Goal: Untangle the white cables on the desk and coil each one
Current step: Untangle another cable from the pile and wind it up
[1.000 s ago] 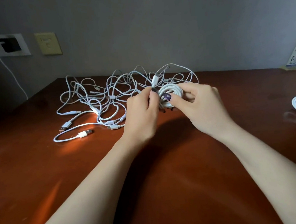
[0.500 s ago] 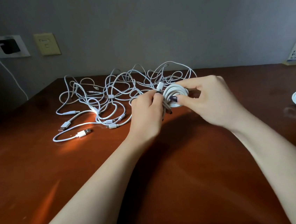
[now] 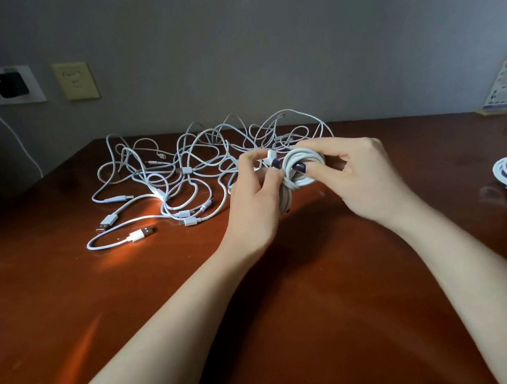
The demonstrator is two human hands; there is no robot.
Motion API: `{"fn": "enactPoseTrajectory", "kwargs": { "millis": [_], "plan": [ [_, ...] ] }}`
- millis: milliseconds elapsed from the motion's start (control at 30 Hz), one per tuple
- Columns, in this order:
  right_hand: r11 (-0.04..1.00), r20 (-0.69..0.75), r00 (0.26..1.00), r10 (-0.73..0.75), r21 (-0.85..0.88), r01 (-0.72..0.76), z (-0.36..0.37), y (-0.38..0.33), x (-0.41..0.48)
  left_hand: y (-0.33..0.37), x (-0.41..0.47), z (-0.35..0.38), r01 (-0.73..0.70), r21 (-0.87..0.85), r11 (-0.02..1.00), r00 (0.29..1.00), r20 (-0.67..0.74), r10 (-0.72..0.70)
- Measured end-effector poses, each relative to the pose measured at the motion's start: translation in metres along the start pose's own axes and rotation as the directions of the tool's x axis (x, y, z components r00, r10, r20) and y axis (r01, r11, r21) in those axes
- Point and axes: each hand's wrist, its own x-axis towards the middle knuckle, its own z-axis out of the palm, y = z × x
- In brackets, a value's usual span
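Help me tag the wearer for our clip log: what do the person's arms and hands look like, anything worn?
Both forearms are bare to the frame edge, no sleeves. The left hand and right hand show no rings, watch or bracelet. The visible nails carry dark purple polish.

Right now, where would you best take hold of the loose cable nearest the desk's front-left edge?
Probably by the white plug housing, from above, pinching its narrow sides: it lies flat on the desk, clear of the tangle, and is rigid, unlike the limp cord.
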Motion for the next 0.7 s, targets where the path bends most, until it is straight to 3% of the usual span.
{"fn": "enactPoseTrajectory", "kwargs": {
  "millis": [167, 300, 567, 700],
  "plan": [
    [0.998, -0.013, 0.999, -0.044, -0.056, 0.043, 0.004, 0.004, 0.001, 0.003, 0.000, -0.001, -0.129, 0.213, 0.969, 0.991, 0.009, 0.130],
    [0.998, 0.017, 1.000, 0.009, -0.058, -0.008, 0.007, 0.009, 0.001, -0.003, 0.002, -0.001, -0.169, 0.343, 0.924, 0.985, 0.031, 0.168],
    [0.988, 0.087, 0.987, 0.134, 0.062, -0.140, 0.009, 0.001, 0.000, -0.006, 0.001, 0.002, -0.089, 0.276, 0.957, 0.996, 0.011, 0.089],
    [0.924, 0.076, 0.961, 0.265, 0.263, -0.276, 0.007, -0.003, 0.002, -0.004, 0.000, 0.005, -0.046, 0.223, 0.974, 0.999, -0.013, 0.050]
  ]
}}
